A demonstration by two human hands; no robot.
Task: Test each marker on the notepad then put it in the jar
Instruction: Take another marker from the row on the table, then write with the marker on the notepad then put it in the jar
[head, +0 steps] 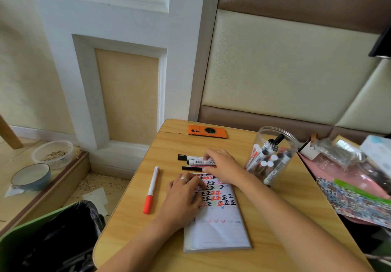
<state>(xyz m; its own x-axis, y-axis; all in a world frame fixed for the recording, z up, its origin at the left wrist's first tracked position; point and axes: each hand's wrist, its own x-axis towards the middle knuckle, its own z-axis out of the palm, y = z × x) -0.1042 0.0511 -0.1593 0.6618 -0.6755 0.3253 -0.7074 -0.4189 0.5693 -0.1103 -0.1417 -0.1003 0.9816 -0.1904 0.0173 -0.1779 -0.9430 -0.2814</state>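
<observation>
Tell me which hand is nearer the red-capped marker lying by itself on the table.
Left. The left hand rests on the notepad, just right of the red-capped marker but apart from it. The right hand is farther off, at the black markers beyond the notepad.

We see a flat orange phone [207, 131] at the wooden table's [275, 218] far edge, a blue-rimmed bowl [30, 176] and clear plastic tub [53, 153] far left, black-lined green bin [53, 235] near left.
</observation>
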